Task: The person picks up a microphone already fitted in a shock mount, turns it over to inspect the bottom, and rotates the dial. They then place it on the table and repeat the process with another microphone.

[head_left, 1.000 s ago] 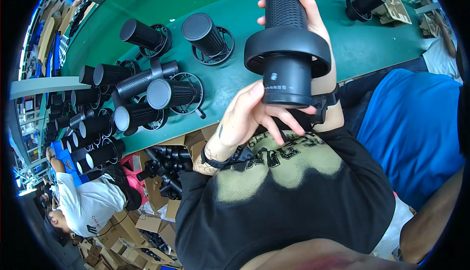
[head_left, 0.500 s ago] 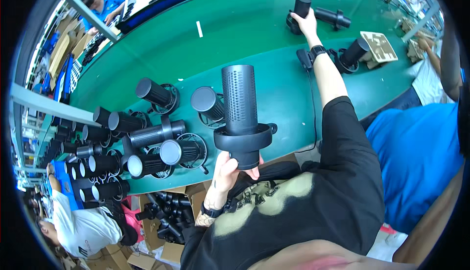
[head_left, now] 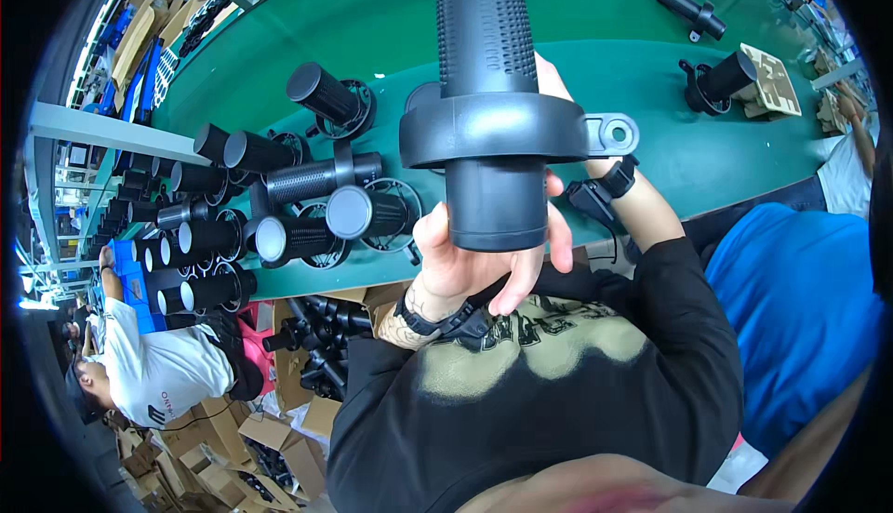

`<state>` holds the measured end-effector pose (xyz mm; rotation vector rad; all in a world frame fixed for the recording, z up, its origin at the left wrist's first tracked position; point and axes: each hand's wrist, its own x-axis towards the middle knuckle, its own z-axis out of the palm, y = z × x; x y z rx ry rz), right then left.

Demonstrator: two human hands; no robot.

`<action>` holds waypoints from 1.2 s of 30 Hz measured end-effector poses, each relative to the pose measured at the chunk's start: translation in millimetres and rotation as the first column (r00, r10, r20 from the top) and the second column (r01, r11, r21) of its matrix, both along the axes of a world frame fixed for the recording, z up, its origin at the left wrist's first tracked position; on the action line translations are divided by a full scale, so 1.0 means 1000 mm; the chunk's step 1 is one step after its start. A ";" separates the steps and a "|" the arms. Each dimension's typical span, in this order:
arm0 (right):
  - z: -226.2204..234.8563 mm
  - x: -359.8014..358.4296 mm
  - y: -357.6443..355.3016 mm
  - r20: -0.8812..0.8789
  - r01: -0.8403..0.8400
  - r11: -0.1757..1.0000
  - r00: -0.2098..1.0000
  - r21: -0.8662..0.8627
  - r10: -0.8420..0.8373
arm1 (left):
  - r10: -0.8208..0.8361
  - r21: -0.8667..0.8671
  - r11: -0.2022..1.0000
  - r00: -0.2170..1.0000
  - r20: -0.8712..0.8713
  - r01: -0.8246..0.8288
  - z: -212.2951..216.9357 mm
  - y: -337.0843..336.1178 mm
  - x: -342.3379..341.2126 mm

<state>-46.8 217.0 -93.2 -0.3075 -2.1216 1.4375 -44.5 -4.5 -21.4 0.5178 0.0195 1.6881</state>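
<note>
A black microphone with a perforated upper body and a wide ring mount stands upright, large in front of me. From below, my left hand grips its base, with thumb and fingers around the lower end. A bracket with a hole sticks out from the right of the ring. My right hand is behind the microphone, and only part of it shows. Its fingers are hidden, so I cannot see what it touches. Next to the right wrist is a small black device with a cable.
Several black microphones in ring mounts crowd the green table on the left. Two more, one lying and one tilted, are at far right by a beige tray. Cardboard boxes stand below. Co-workers sit on both sides.
The microphone in my left hand has risen closer to me. My right hand has drawn back from the microphone at far right, which no longer shows there. The whole view has shifted.
</note>
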 end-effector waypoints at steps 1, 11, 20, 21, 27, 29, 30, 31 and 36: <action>-0.002 -0.001 -0.001 -0.001 -0.010 0.997 1.000 -0.079 0.010 | -0.013 0.031 0.999 1.000 -0.002 0.013 0.002 -0.001 0.002; -0.013 0.021 0.006 0.008 0.157 0.987 0.988 -0.033 -0.156 | -0.062 0.192 0.980 0.995 0.076 0.047 0.006 -0.008 0.017; 0.041 0.084 -0.020 -0.258 0.398 0.854 0.911 0.337 -0.323 | -0.066 0.151 0.988 0.988 0.143 0.044 0.006 -0.011 0.024; 0.050 0.093 -0.026 -0.265 0.322 0.946 0.916 0.040 -0.301 | -0.080 0.160 0.986 0.985 0.156 0.055 0.006 -0.010 0.024; 0.077 0.104 -0.056 -0.457 -0.460 0.502 0.878 -0.732 0.139 | -0.252 0.272 0.940 0.958 0.139 0.208 0.002 0.000 0.021; 0.078 0.097 -0.063 -0.559 -0.582 0.355 0.810 -0.731 0.176 | -0.239 0.224 0.952 0.962 0.129 0.207 0.002 -0.001 0.021; 0.079 0.093 -0.065 -0.632 -0.665 0.253 0.747 -0.703 0.208 | -0.221 0.165 0.966 0.968 0.116 0.201 0.002 -0.001 0.020; 0.080 0.089 -0.067 -0.610 -0.636 0.270 0.771 -0.723 0.183 | -0.211 0.130 0.972 0.971 0.112 0.196 0.003 -0.002 0.020; 0.098 0.077 -0.077 -0.705 -0.734 0.297 0.675 -0.610 0.219 | -0.225 0.066 0.973 0.971 0.081 0.220 0.003 -0.001 0.020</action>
